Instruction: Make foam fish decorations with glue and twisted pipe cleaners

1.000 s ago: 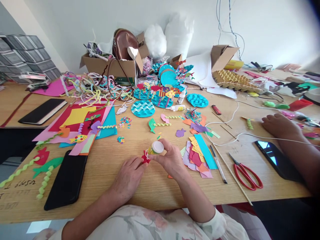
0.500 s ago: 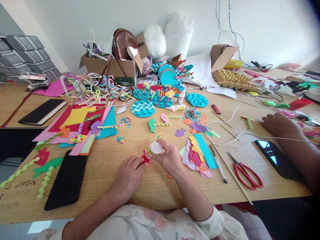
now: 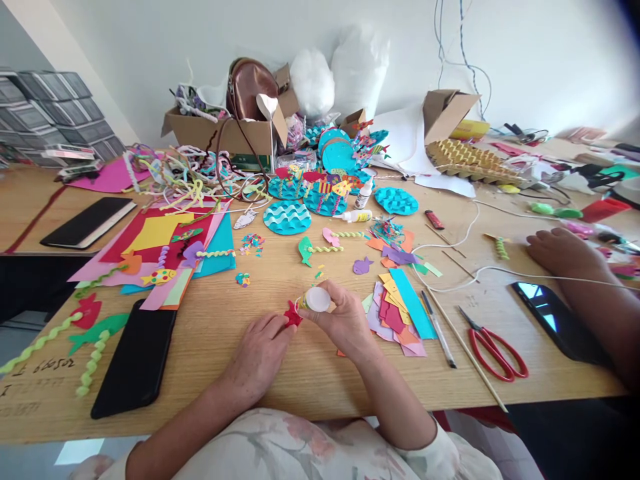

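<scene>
A small red cutout (image 3: pixel 293 314) lies on the wooden table in front of me. The closed fingers of my left hand (image 3: pixel 260 350) press on its left edge. My right hand (image 3: pixel 345 320) grips a small glue bottle (image 3: pixel 316 300), tilted over the cutout with its pale round base toward me; the tip is too small to make out. Beyond my hands are a green fish with a twisted yellow-green stem (image 3: pixel 305 251) and a purple fish cutout (image 3: pixel 362 265). Scraps of coloured paper (image 3: pixel 393 310) lie right of my right hand.
Red-handled scissors (image 3: pixel 495 350), a pen (image 3: pixel 440 330) and a thin stick (image 3: pixel 467 353) are at the right. Another person's hand (image 3: pixel 565 250) rests near a phone (image 3: pixel 550 320). A black phone (image 3: pixel 135 360) lies at the left. Blue wavy discs (image 3: pixel 287 219) stand farther back.
The glue bottle in my right hand has shifted slightly to the right over the red cutout. The whole view has moved a little; my left hand stays on the cutout.
</scene>
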A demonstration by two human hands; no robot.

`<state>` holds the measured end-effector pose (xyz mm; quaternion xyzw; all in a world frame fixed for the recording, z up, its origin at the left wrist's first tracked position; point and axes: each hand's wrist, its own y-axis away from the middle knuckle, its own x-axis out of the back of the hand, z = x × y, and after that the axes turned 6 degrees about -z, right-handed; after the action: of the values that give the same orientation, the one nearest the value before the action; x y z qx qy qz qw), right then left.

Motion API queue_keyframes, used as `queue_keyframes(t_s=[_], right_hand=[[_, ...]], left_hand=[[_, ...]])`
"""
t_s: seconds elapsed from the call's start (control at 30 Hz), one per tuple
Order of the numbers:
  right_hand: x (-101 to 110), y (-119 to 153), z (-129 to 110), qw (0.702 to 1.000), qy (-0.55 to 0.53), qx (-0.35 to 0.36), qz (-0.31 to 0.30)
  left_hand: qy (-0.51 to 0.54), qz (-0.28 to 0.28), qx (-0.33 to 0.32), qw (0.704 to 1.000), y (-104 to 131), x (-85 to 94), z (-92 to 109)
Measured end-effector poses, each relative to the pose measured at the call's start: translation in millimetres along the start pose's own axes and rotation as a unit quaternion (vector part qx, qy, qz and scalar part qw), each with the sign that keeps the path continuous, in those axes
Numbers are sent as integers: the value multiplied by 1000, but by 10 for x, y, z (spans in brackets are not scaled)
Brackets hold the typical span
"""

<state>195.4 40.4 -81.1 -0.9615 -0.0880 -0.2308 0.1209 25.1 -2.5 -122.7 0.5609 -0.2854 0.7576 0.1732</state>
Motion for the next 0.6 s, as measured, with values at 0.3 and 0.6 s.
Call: queue_keyframes(t_s=[0.3,0.6], right_hand=[[46,44,7,998,-38,-36,-17],[22,-18,-26,997,-42,-49,-31]], left_hand=[[-2,-2,-1,1000,3,-2,-3],[-2,-9,3,1000,5,-12,-3]])
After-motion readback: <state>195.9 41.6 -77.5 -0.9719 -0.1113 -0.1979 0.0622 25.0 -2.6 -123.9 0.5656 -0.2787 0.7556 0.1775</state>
